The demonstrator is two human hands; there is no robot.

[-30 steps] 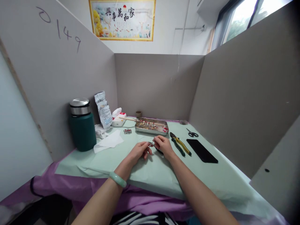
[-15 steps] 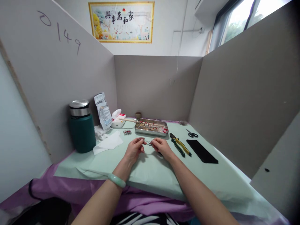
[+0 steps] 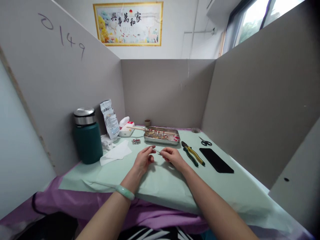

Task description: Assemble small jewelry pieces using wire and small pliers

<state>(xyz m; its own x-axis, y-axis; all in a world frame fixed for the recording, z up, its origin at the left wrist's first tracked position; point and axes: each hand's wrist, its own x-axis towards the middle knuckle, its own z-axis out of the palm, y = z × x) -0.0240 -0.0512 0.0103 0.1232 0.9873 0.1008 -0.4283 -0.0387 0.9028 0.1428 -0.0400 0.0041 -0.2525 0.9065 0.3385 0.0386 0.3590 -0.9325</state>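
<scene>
A person's left hand [image 3: 143,160] and right hand [image 3: 173,156] pinch a small silvery piece [image 3: 157,151] above the tabletop [image 3: 167,186]; its length runs crosswise between them, neither hand clearly nearer.

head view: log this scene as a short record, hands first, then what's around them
left hand: pinches a shiny piece, too small to identify
right hand: fingertips by the piece; exact grip unclear
beyond the hands: metal tray of small bits, some red; cup behind it
right side: pliers, scissors, flat black thing
left side: flask, pouch, tissues, paper
left wrist: green bracelet
</scene>
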